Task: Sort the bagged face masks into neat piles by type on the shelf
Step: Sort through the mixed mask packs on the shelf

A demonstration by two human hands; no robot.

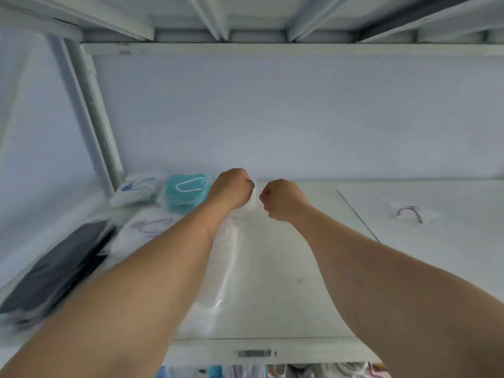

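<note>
Both my arms reach to the back of the white shelf (313, 268). My left hand (231, 190) and my right hand (282, 200) are fisted side by side, each gripping the far end of a long clear bag of white masks (226, 268) that lies from the fists toward the front edge. Left of my left hand sits a pile of teal masks (182, 196). Further left lies a white bagged pile with blue loops (136, 189). In front of it rests a white bag with purple loops (148, 227). A black mask pile (60, 268) lies at the near left.
A single bagged white mask with a dark ear loop (409, 214) lies alone on the right half of the shelf. A metal upright (92, 118) stands at the back left. A barcode label (255, 353) marks the front edge, with more bagged goods (245, 372) on the shelf below.
</note>
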